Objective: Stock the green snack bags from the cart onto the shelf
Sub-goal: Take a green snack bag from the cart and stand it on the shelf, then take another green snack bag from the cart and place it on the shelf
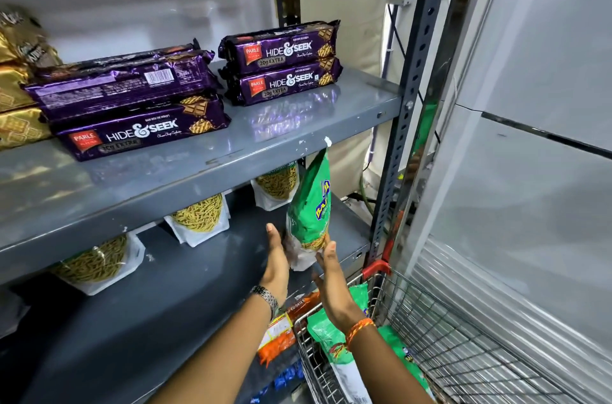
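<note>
Gold biscuit packs (16, 99) sit at the far left of the upper shelf (298, 125), beside two stacks of purple Hide & Seek packs (132, 105), the second stack (281, 62) farther right and deeper in. Below, three snack pouches (198, 218) stand in a row along the back of the lower shelf (165, 304), their tops hidden by the shelf above. A person's left hand (276, 258), a metal watch (266, 299) on the wrist, presses flat, fingers extended, against the left side of a green snack bag (309, 205); the right hand (331, 278), with an orange thread band (359, 329) at the wrist, supports the bag's lower right edge with open fingers. The bag is upright, tilted slightly, at the right end of the lower shelf. At lower right, a wire cart (430, 330) with a red handle holds more green bags (331, 334); orange packs (281, 330) lie just left of it.
</note>
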`<state>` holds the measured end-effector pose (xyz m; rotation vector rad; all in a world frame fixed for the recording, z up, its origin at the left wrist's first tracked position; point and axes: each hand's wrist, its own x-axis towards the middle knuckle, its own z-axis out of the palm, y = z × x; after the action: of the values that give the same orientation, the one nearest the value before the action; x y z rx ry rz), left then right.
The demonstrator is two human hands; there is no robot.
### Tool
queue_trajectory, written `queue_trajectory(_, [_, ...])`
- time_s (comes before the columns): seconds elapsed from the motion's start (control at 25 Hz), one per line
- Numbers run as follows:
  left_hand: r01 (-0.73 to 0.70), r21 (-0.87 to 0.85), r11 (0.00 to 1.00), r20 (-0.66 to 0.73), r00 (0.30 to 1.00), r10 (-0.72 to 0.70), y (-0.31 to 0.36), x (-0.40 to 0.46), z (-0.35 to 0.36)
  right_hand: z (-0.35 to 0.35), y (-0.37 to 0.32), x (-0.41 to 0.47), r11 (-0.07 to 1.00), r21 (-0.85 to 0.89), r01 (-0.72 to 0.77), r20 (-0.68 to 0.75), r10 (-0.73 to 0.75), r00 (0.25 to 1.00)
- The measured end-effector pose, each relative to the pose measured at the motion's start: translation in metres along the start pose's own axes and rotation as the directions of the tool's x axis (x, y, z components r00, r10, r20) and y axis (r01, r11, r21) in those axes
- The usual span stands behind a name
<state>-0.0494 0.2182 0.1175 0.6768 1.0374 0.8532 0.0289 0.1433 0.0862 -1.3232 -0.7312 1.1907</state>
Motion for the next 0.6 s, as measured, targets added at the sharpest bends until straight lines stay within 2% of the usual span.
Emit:
queue_trajectory(0.2, [0.002, 0.028, 1.000, -0.025, 1.000, -0.001, 0.017, 0.017, -0.007, 0.002, 0.005, 0.004, 1.000, -0.021, -0.007, 0.042, 0.008, 0.999])
queue_trajectory(0.32, [0.001, 0.001, 1.000, -0.171, 0.985, -0.001, -0.010, 0.009, -0.020, -0.036, 0.006, -0.013, 0.999, 0.024, -0.048, -0.049, 0.049, 0.998])
queue_trajectory(0.4, [0.068, 0.000, 0.998, -0.222, 0.973, -0.067, -0.047, -0.002, -0.026, -0.078, 0.016, -0.030, 0.996, 0.045, -0.071, -0.156, 0.078, 0.985])
queue_trajectory(0.48, [0.172, -0.022, 0.985, -0.195, 0.966, -0.173, -0.092, -0.011, -0.021, -0.117, 0.035, -0.048, 0.994, 0.048, -0.094, -0.265, 0.103, 0.959])
queue_trajectory(0.6, [0.359, 0.131, 0.924, -0.214, 0.920, -0.327, -0.166, -0.022, -0.003, -0.167, 0.077, -0.074, 0.975, -0.007, -0.221, -0.361, 0.203, 0.910])
